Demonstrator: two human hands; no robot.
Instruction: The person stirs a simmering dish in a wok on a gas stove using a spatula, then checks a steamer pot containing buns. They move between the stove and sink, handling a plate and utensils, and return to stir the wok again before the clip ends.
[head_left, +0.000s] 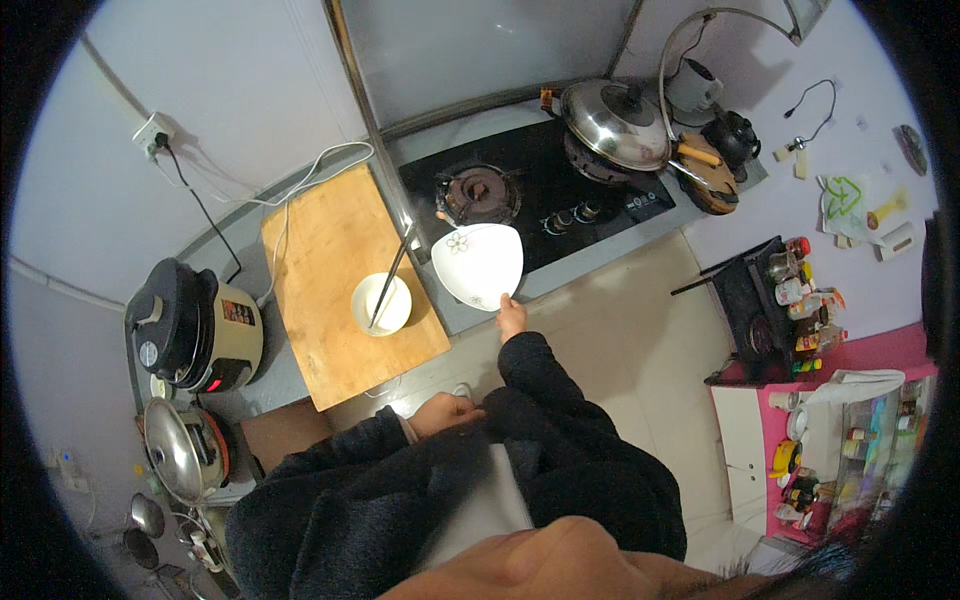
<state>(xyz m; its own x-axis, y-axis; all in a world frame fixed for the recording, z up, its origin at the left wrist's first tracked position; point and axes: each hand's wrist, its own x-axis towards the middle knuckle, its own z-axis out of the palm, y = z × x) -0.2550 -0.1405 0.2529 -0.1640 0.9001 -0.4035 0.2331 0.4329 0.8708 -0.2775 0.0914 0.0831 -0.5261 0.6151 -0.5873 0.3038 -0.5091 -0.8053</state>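
Note:
My right hand grips the near rim of a white rounded plate with flower prints. The plate covers part of the counter and the hob's near left corner; I cannot tell if it touches them. My left hand is held at the front of my dark jacket, its fingers bent and partly hidden. Left of the plate, a white bowl stands on a wooden cutting board. Dark chopsticks lean in the bowl, their upper ends past its rim.
A black gas hob carries a lidded wok at its right. An electric pressure cooker and a lidded electric pot stand at left. Power cables cross the board's far edge. Bottles fill a rack at right.

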